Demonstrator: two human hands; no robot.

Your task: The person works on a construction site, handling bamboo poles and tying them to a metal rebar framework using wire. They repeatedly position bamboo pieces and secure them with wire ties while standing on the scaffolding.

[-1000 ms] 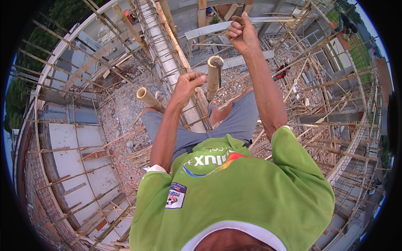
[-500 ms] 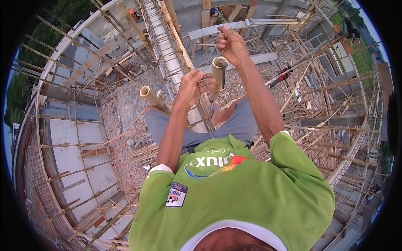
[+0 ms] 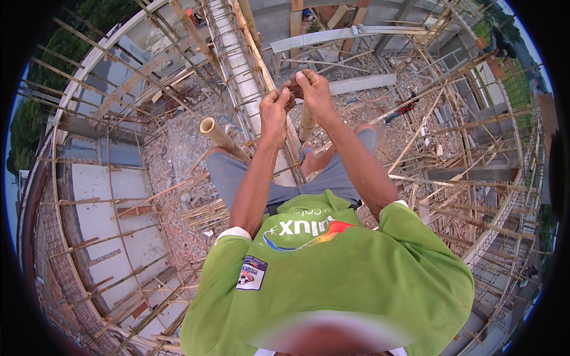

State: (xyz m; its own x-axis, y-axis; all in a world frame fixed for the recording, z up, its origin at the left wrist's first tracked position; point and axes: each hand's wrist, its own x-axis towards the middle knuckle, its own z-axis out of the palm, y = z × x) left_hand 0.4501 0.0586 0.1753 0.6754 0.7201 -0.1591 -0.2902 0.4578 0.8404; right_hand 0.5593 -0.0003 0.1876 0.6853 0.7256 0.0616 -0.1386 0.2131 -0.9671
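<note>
My left hand and my right hand meet fingertip to fingertip above a long steel rebar cage. Both have thumb and fingers pinched. Whatever lies between them is too small or thin to make out. Just under my right hand stands an upright bamboo pole, its top hidden by the hand. To the left of my left forearm rises another bamboo pole, its hollow end facing up. The cage runs away from me between my legs, over a pale beam form with a wooden edge board.
Rubble covers the ground far below. Bamboo scaffolding surrounds me on both sides. A pale plank-like beam lies ahead to the right, near a red and black object. Loose bamboo sticks lie at lower left.
My right hand has come down and left to meet my left hand, which has risen slightly and closed its fingers. The right bamboo pole's top, with a dark tool at it, is now covered.
</note>
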